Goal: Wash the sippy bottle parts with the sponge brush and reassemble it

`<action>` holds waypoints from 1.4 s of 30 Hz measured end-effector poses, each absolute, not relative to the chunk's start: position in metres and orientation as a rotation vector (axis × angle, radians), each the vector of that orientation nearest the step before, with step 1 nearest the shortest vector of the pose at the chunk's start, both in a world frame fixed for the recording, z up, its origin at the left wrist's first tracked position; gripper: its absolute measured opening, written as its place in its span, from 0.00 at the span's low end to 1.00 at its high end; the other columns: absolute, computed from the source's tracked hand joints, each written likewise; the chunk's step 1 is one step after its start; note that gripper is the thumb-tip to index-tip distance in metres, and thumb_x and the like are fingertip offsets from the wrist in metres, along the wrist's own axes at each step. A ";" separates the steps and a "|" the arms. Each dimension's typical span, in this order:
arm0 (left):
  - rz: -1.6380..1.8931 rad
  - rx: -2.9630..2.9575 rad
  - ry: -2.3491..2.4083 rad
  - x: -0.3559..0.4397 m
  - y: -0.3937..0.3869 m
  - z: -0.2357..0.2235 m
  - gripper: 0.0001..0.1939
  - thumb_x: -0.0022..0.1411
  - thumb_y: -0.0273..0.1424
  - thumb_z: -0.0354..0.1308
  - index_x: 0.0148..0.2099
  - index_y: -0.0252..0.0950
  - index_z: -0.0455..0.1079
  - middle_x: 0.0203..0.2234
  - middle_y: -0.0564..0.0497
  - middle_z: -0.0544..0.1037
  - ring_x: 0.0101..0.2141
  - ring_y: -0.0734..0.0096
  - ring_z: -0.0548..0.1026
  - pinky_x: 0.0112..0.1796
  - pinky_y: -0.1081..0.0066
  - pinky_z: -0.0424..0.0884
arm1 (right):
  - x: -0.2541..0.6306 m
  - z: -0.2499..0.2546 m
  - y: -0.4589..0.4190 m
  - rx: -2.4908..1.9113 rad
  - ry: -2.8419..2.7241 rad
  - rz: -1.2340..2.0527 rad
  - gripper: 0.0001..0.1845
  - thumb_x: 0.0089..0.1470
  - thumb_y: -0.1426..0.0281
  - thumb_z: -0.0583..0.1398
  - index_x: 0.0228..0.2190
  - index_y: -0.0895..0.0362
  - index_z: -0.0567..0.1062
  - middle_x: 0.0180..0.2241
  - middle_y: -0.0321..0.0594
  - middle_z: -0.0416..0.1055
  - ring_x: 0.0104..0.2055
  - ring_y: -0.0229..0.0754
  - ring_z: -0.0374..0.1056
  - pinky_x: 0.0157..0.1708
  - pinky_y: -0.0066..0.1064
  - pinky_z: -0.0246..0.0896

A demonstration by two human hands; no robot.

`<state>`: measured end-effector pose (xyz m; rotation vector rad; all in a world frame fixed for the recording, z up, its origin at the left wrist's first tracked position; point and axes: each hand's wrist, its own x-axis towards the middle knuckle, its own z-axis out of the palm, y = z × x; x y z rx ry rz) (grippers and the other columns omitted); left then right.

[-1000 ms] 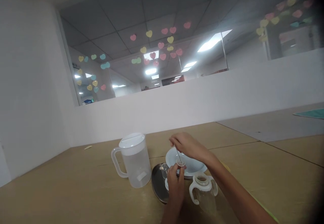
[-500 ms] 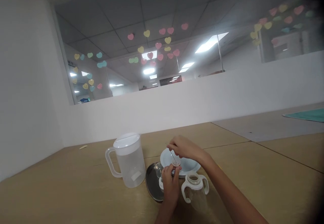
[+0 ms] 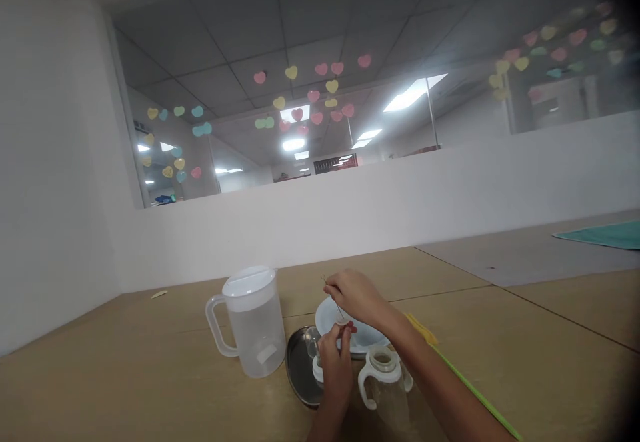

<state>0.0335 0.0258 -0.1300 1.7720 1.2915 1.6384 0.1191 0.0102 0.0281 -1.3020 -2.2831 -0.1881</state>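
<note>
My left hand [image 3: 336, 359] pinches a small translucent bottle teat [image 3: 343, 323], its round rim facing up, over the near edge of a pale blue bowl [image 3: 326, 314]. My right hand [image 3: 354, 293] grips a thin wire-handled brush [image 3: 339, 310] with a looped top end. The brush slants down into the teat, and its tip is hidden. Just right of my left hand, a clear baby bottle [image 3: 390, 395] with a white two-handled collar stands uncapped. To the left, a metal tray [image 3: 299, 369] holds a white ring [image 3: 317, 370] and a clear cap [image 3: 312, 343], partly behind my left hand.
A lidded translucent pitcher [image 3: 257, 335] stands left of the tray. Under my right forearm lies a long brush with a yellow head [image 3: 423, 329] and green handle [image 3: 473, 389]. A teal mat [image 3: 607, 234] lies far right. Behind the table is a white wall [image 3: 300, 219] with a window.
My right hand has shifted slightly left with the wire-handled brush, whose looped end shows more. The view has tilted a little, and the yellow-headed brush has come into sight beside my right forearm.
</note>
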 end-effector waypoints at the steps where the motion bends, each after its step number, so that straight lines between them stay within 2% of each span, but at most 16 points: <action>1: 1.635 1.770 1.278 0.033 0.026 -0.129 0.18 0.63 0.39 0.44 0.34 0.36 0.72 0.33 0.47 0.78 0.37 0.64 0.73 0.42 0.67 0.65 | 0.118 0.030 0.007 -1.290 -2.255 -0.203 0.18 0.55 0.70 0.50 0.18 0.58 0.70 0.22 0.43 0.71 0.25 0.37 0.64 0.24 0.28 0.43; 4: 1.595 1.801 1.286 0.032 0.024 -0.130 0.17 0.63 0.38 0.44 0.34 0.36 0.72 0.34 0.47 0.78 0.39 0.63 0.73 0.44 0.66 0.64 | 0.120 0.038 -0.005 -1.154 -2.113 -0.125 0.17 0.56 0.69 0.50 0.19 0.58 0.70 0.22 0.40 0.71 0.25 0.36 0.63 0.25 0.27 0.46; 9: 1.557 1.851 1.367 0.032 0.019 -0.136 0.16 0.62 0.37 0.45 0.34 0.39 0.73 0.37 0.48 0.78 0.44 0.61 0.71 0.51 0.61 0.59 | 0.146 0.047 0.006 -0.841 -1.645 0.294 0.13 0.55 0.64 0.51 0.29 0.57 0.72 0.21 0.34 0.68 0.25 0.34 0.64 0.27 0.25 0.58; 12: 1.611 1.762 1.266 0.033 0.020 -0.138 0.16 0.61 0.39 0.46 0.35 0.38 0.73 0.39 0.46 0.78 0.46 0.60 0.71 0.51 0.61 0.60 | 0.166 0.026 0.042 -0.924 -1.541 0.747 0.10 0.53 0.65 0.55 0.29 0.58 0.71 0.25 0.37 0.69 0.24 0.34 0.66 0.22 0.24 0.61; 14: 1.627 1.674 1.219 0.033 0.022 -0.139 0.16 0.60 0.40 0.49 0.38 0.36 0.72 0.37 0.44 0.78 0.43 0.60 0.73 0.48 0.62 0.64 | 0.176 0.004 0.068 -1.108 -1.401 1.062 0.07 0.51 0.67 0.57 0.30 0.59 0.70 0.27 0.39 0.71 0.23 0.34 0.67 0.22 0.25 0.64; 15: 1.635 1.630 1.199 0.033 0.023 -0.139 0.16 0.59 0.40 0.50 0.39 0.35 0.71 0.36 0.44 0.78 0.41 0.61 0.74 0.46 0.63 0.65 | 0.179 -0.008 0.080 -1.152 -1.369 1.108 0.07 0.51 0.69 0.57 0.31 0.60 0.70 0.28 0.41 0.71 0.23 0.34 0.68 0.23 0.26 0.66; 19: 1.678 1.519 1.119 0.033 0.024 -0.139 0.15 0.57 0.41 0.53 0.37 0.33 0.70 0.36 0.41 0.78 0.37 0.62 0.76 0.41 0.65 0.69 | 0.185 -0.047 0.109 -1.244 -1.305 1.130 0.07 0.51 0.69 0.57 0.31 0.60 0.68 0.31 0.44 0.72 0.25 0.35 0.70 0.26 0.27 0.69; 25: 1.684 1.504 1.068 0.032 0.018 -0.134 0.14 0.56 0.39 0.55 0.35 0.33 0.72 0.33 0.44 0.79 0.36 0.63 0.76 0.39 0.67 0.70 | 0.191 -0.062 0.123 -1.447 -1.393 1.004 0.08 0.52 0.70 0.53 0.32 0.62 0.68 0.28 0.45 0.71 0.19 0.33 0.67 0.19 0.23 0.63; 27: 1.677 1.535 1.084 0.031 0.017 -0.135 0.14 0.57 0.39 0.54 0.35 0.33 0.72 0.33 0.44 0.79 0.36 0.63 0.76 0.39 0.67 0.69 | 0.192 -0.060 0.121 -1.508 -1.489 0.998 0.08 0.50 0.71 0.55 0.32 0.64 0.69 0.25 0.44 0.71 0.17 0.32 0.64 0.17 0.23 0.61; 30: 1.727 1.612 1.200 0.029 0.018 -0.137 0.14 0.58 0.39 0.53 0.35 0.34 0.74 0.34 0.44 0.78 0.37 0.63 0.74 0.41 0.65 0.68 | 0.188 -0.052 0.109 -1.519 -1.702 1.092 0.12 0.40 0.76 0.60 0.32 0.65 0.73 0.23 0.41 0.72 0.17 0.34 0.66 0.18 0.24 0.62; 33: 1.831 1.694 1.321 0.026 0.019 -0.138 0.13 0.59 0.38 0.52 0.36 0.37 0.75 0.35 0.46 0.78 0.39 0.63 0.72 0.44 0.64 0.66 | 0.176 -0.043 0.093 -1.408 -1.985 1.298 0.18 0.31 0.78 0.63 0.32 0.61 0.76 0.23 0.37 0.73 0.24 0.37 0.70 0.25 0.26 0.66; 35: 1.879 1.733 1.366 0.023 0.020 -0.138 0.12 0.59 0.36 0.53 0.36 0.38 0.76 0.35 0.47 0.77 0.39 0.63 0.72 0.43 0.64 0.66 | 0.165 -0.038 0.084 -1.185 -2.279 1.379 0.17 0.30 0.74 0.64 0.30 0.59 0.77 0.23 0.35 0.73 0.27 0.36 0.69 0.28 0.25 0.65; 37: 1.903 1.751 1.425 0.021 0.022 -0.138 0.11 0.59 0.36 0.53 0.35 0.39 0.77 0.33 0.47 0.77 0.37 0.64 0.72 0.41 0.66 0.66 | 0.155 -0.035 0.080 -1.046 -2.418 1.305 0.15 0.31 0.71 0.65 0.29 0.59 0.77 0.24 0.34 0.73 0.28 0.36 0.68 0.27 0.24 0.64; 42: 1.851 1.816 1.561 0.017 0.020 -0.136 0.10 0.58 0.36 0.54 0.34 0.39 0.76 0.31 0.48 0.76 0.36 0.64 0.71 0.39 0.68 0.64 | 0.146 -0.033 0.076 -0.972 -2.394 1.179 0.15 0.34 0.67 0.63 0.29 0.59 0.79 0.27 0.36 0.74 0.30 0.36 0.67 0.30 0.24 0.62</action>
